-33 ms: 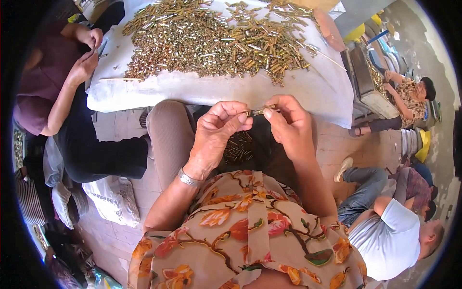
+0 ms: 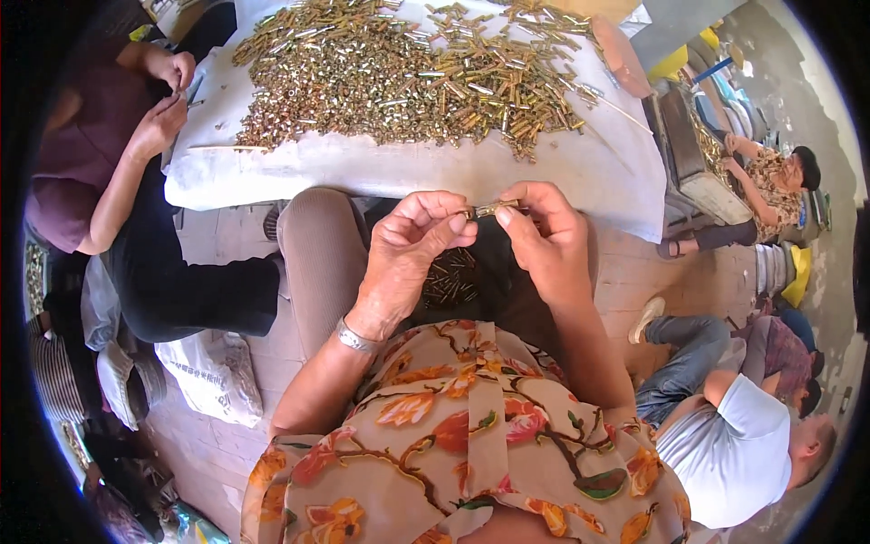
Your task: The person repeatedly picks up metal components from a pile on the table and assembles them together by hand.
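In front of my lap, my left hand [image 2: 412, 245] pinches a small brass-coloured ring or nut [image 2: 468, 214] between thumb and fingers. My right hand [image 2: 548, 236] grips a slim brass-coloured metal bolt or sleeve [image 2: 492, 208], its thumb lying along the side. The two pieces meet end to end; whether one is on the other is too small to tell. Under my hands, a dark container or cloth in my lap holds several similar slim metal pieces [image 2: 450, 276]. Past them, a large heap of nuts and bolt-like metal pieces [image 2: 390, 82] covers the table.
The heap rests on a white-covered table [image 2: 408, 172], with a thin stick [image 2: 217, 147] at its left edge. A person in a maroon top [image 2: 91, 163] works at the left. A white plastic bag [image 2: 213, 376] stands on the floor. More people sit at the right, one in a light shirt [image 2: 725, 449].
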Tool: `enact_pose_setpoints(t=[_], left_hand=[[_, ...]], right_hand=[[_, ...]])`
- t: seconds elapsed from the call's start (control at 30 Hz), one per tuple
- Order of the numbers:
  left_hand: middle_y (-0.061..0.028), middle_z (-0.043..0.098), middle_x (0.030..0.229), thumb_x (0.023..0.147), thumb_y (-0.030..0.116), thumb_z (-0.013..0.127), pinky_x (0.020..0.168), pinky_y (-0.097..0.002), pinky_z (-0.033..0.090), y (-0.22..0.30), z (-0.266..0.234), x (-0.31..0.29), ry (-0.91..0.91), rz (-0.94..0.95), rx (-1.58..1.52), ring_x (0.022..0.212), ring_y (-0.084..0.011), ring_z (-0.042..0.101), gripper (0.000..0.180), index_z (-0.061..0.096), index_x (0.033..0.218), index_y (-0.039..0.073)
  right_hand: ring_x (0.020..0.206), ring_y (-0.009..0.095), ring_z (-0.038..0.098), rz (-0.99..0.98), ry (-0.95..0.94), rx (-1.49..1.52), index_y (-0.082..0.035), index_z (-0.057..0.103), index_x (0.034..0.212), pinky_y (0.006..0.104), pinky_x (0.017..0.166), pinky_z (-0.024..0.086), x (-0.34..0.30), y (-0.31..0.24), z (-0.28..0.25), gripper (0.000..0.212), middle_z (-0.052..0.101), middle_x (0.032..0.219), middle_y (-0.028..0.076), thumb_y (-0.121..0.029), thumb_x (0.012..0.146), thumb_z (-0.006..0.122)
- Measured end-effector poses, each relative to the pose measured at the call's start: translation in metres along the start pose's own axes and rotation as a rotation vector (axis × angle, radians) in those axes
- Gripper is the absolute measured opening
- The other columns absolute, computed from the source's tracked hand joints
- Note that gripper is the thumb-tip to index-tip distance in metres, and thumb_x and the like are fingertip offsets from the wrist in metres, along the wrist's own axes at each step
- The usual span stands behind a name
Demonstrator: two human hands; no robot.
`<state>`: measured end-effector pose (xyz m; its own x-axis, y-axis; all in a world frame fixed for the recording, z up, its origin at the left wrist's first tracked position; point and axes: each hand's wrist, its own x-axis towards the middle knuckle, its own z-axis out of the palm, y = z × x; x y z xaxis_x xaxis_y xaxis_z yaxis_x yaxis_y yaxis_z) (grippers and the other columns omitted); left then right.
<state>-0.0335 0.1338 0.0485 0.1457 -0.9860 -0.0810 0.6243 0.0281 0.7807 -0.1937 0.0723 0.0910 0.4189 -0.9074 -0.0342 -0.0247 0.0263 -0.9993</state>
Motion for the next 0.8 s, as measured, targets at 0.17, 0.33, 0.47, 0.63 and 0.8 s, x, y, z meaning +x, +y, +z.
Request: enact_pose_setpoints(t=[0.17,0.33,0.47,0.63,0.8], left_hand=[[-0.0051,0.064,0.098,0.09,0.004,0.06,0.082,-0.0273,0.055,0.005,0.004,-0.01,0.019,0.013,-0.022,0.087,-0.0132,0.065,0.017,0.057,0.107,0.001],[-0.0054,0.064,0.098,0.09,0.003,0.06,0.081,-0.0269,0.055,0.007,0.003,-0.014,0.029,0.02,-0.044,0.086,-0.0132,0.065,0.016,0.057,0.106,0.001],[-0.0066,0.064,0.097,0.09,0.002,0.06,0.081,-0.0266,0.055,0.008,0.001,-0.013,0.018,0.061,-0.011,0.085,-0.0135,0.065,0.017,0.056,0.107,0.001],[-0.007,0.065,0.096,0.089,0.001,0.061,0.08,-0.0259,0.054,0.012,-0.003,-0.013,-0.007,0.09,0.063,0.084,-0.0132,0.065,0.019,0.056,0.107,0.0],[-0.0059,0.066,0.093,0.09,0.003,0.061,0.078,-0.0241,0.053,0.022,-0.007,-0.012,-0.096,0.109,0.255,0.084,-0.0109,0.063,0.015,0.06,0.105,-0.001]], right_hand=[[0.061,-0.002,0.04,-0.268,0.072,-0.139,-0.001,0.06,0.101,0.0156,0.052,0.035,-0.009,0.011,0.009,0.015,0.061,0.083,-0.004,-0.003,0.087,0.064],[0.06,-0.001,0.041,-0.348,0.072,-0.183,-0.001,0.06,0.102,0.016,0.053,0.036,-0.013,0.013,0.013,0.015,0.063,0.084,-0.003,-0.002,0.087,0.064],[0.062,0.001,0.048,-0.428,0.037,-0.28,-0.002,0.061,0.103,0.0173,0.054,0.04,-0.013,0.017,0.01,0.017,0.066,0.086,0.001,-0.001,0.086,0.064],[0.069,0.002,0.057,-0.545,0.035,-0.371,-0.002,0.062,0.103,0.0189,0.057,0.045,-0.009,0.014,0.012,0.017,0.069,0.091,0.005,0.0,0.087,0.063],[0.067,0.003,0.056,-0.515,-0.012,-0.409,-0.001,0.062,0.105,0.0191,0.057,0.045,-0.01,0.009,0.006,0.018,0.069,0.089,0.005,0.001,0.087,0.063]])
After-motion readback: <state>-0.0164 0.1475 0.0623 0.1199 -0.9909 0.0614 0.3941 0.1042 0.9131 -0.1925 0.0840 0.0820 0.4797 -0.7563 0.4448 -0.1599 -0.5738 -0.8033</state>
